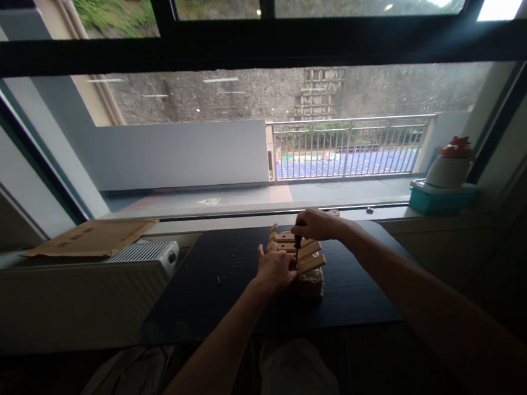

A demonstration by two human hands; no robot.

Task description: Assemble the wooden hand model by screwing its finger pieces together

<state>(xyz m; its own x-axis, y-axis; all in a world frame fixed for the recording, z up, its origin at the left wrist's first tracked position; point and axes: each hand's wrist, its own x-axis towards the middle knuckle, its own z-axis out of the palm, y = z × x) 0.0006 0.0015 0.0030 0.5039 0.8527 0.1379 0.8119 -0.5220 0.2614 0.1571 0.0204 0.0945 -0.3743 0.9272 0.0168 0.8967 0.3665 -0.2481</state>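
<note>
My right hand is closed around the handle of a dark screwdriver, which points down at a set of light wooden slats. My left hand rests on the left side of the slats, its fingers close to the screwdriver's tip. What the left fingers pinch there, if anything, is hidden. The slats lie side by side on a brown box wrapped in shiny tape. Dark round holes show in some of the slats. A small screw and several tiny bits lie on the dark table to the left.
The dark table stands against the window sill. At its left are a white radiator and a flat brown paper envelope. A teal box with a white, red-topped bottle sits on the right sill.
</note>
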